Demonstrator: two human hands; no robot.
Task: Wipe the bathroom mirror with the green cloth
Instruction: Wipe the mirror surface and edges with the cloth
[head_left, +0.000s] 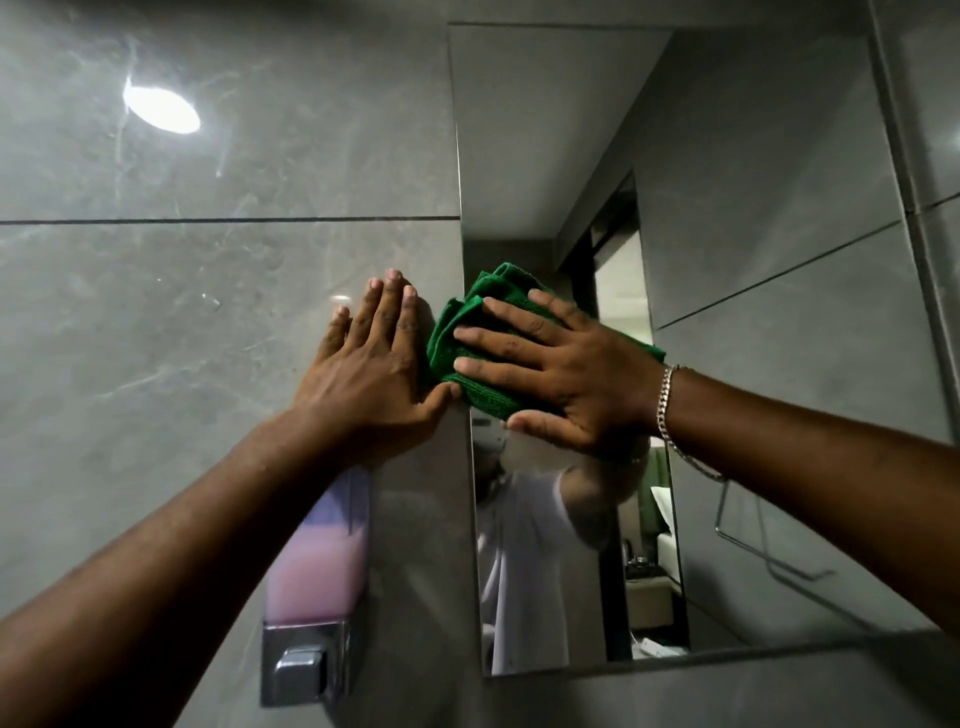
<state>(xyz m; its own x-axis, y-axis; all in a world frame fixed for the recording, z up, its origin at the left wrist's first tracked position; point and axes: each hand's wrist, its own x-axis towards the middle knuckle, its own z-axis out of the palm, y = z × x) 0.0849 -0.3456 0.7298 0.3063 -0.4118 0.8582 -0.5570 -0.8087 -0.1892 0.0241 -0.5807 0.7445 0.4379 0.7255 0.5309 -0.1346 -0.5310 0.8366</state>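
Right hand (566, 379) is spread flat, fingers wide, pressing the bunched-up green cloth (470, 332) against the mirror (753, 208) near its left edge, about halfway up. Cloth is crumpled, poking out above and to the left of the fingers. Left hand (374, 364) is open too, palm flat on the grey tile wall (208, 312) just beside the mirror, thumb touching the cloth's lower corner; it holds nothing. There's a silver bracelet (665, 405) on the right wrist. Below the left arm, a wall soap dispenser (311, 582) with pinkish liquid. Bright light glare (161, 109) on the tile up top.
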